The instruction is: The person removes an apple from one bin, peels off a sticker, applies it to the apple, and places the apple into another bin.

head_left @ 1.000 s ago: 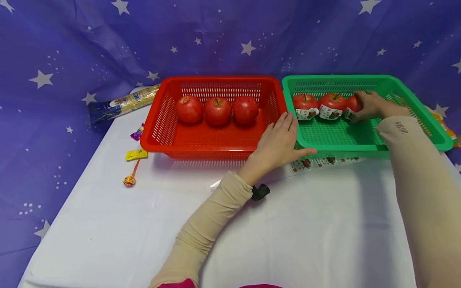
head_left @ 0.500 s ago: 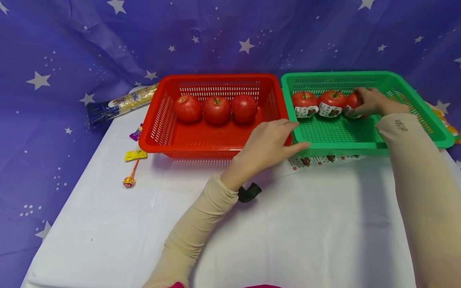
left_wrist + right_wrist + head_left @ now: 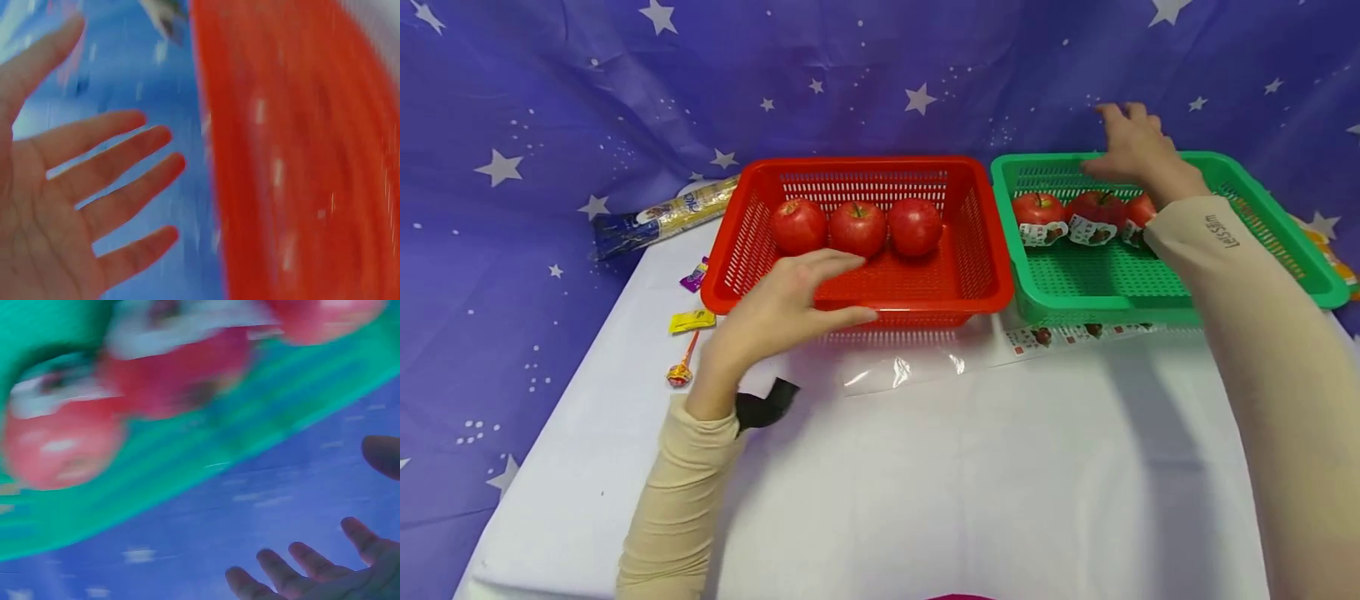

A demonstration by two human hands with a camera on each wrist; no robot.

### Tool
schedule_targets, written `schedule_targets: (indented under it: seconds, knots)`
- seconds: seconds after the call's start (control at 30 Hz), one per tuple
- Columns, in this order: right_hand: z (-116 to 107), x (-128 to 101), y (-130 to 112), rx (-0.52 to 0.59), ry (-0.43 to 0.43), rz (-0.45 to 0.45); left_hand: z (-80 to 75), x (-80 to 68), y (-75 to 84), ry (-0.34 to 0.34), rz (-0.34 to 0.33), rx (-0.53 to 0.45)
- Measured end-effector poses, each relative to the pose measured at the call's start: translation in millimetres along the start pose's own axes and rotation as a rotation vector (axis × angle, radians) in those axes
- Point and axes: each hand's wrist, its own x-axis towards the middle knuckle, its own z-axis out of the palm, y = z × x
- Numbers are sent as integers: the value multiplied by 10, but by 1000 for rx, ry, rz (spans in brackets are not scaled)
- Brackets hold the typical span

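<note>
left hand (image 3: 775,312) near front rim of red plastic basket (image 3: 925,307), fingers (image 3: 134,193) loosely spread, gripping nothing; three red apples (image 3: 858,230) in row inside. right hand (image 3: 1138,154) above rear rim of green plastic basket (image 3: 1067,302), fingers spread likewise; three labelled apples (image 3: 1093,207) in row inside. baskets side by side on white-covered counter (image 3: 970,500); wrapped lollipop (image 3: 680,375) at left.

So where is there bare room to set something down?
The widest patch is the white tablecloth between the two sleeves, this side of the clear plastic. Smaller ones: in the red basket, before its plain apples, and in the green basket, before its labelled apples. Crowded: the left edge, with lollipop, yellow packet and purple wrapper.
</note>
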Motion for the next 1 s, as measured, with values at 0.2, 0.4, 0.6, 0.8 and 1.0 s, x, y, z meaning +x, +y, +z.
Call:
schedule_targets:
  seconds: [0.2, 0.4, 0.6, 0.8, 1.0]
  knots:
    - [98, 45, -911, 6, 0, -200, -425, -251, -521, 24, -242, 20]
    - [300, 131, -1571, -47, -139, -294, -500, -325, -859, -47, -380, 23]
    - [544, 277, -1865, -178, -397, -305, -452, -343, -1006, -118, -414, -5]
    - [846, 292, -1831, -94, -539, -155, -430, -362, -1020, -164, -464, -11]
    - [1100, 377, -1813, -119, -443, -253, -425, -339, -1023, -174, -472, -3]
